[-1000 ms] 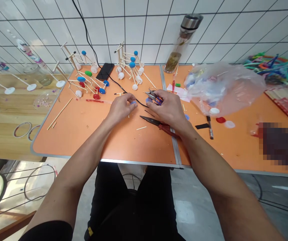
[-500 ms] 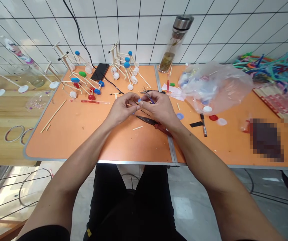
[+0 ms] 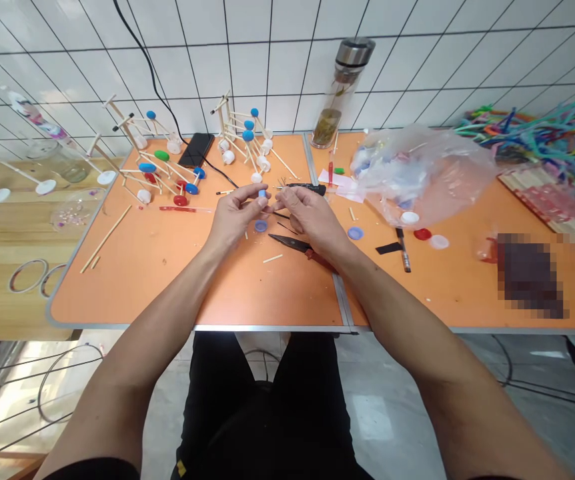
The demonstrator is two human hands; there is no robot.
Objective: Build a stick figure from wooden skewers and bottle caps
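Observation:
Between the thumb and fingers of my left hand is a small blue plastic cap. My right hand is right beside it, with its fingers pinched together; thin tips poke out above them, and the rest of that item is hidden. Below my right hand lie dark-bladed scissors, their red handles partly covered by the wrist. A tool with a black handle rests just behind the knuckles. One pale blue cap sits under my hands, and another blue cap lies to the right.
Two stick models with coloured cap wheels stand at the back, beside a phone. A tea bottle, a plastic bag and pipe cleaners are on the right. Loose sticks lie at left.
My hands came together and the blue cap was raised into my left fingers. The purple-handled tool in my right hand no longer shows clearly. The view has shifted slightly.

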